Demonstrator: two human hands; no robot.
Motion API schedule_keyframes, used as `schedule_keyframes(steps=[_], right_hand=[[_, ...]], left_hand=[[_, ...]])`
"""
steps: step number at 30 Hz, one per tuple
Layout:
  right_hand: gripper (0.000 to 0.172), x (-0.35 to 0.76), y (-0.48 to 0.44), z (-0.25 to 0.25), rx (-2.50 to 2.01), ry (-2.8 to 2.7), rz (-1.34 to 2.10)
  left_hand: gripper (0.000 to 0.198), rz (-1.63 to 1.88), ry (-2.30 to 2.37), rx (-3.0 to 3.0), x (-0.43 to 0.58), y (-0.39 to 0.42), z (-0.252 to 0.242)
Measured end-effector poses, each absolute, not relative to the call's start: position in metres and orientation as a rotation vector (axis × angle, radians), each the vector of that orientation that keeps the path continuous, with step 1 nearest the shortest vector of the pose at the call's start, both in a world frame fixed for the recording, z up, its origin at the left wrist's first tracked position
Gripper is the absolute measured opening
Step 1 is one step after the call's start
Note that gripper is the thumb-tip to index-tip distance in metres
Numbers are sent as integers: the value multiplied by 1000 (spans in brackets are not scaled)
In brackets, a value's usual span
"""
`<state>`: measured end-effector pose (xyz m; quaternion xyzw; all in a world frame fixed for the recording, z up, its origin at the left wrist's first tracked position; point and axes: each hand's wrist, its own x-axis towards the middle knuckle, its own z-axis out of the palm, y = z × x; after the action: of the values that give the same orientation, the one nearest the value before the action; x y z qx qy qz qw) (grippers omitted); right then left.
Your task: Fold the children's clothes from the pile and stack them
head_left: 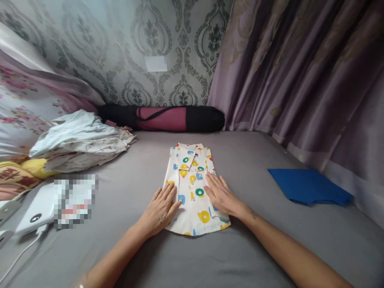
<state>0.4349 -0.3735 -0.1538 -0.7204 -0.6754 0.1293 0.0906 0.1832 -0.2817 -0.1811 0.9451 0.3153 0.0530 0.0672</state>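
A small white shirt (193, 208) with a colourful print lies on the grey bed, its collar pointing away from me. Its sides and sleeves are folded in over the middle, making a long narrow shape. My left hand (162, 208) rests flat on the left folded side, fingers stretched out. On the right folded side lies my right hand (222, 194), also flat with its fingers extended. Neither hand grips the cloth. Parts of both side folds are hidden under my palms.
A folded blue garment (309, 186) lies to the right. At the left are a heap of clothes (81, 140), a white power bank (37, 208) with a cable, and a blurred-out item (76, 202). A black and maroon long bag (162, 119) lies along the wall.
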Motion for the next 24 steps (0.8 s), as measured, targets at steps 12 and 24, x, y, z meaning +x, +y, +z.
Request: schedule_keyframes(steps=[12,24], right_hand=[[67,468,-244,-170,-2358,-1808,274],[70,470,-234,-170,-2498,-1752,250]], left_hand=[[62,239,969,2932,181,-283,-191],[61,199,971,2921,181,-284,-189]])
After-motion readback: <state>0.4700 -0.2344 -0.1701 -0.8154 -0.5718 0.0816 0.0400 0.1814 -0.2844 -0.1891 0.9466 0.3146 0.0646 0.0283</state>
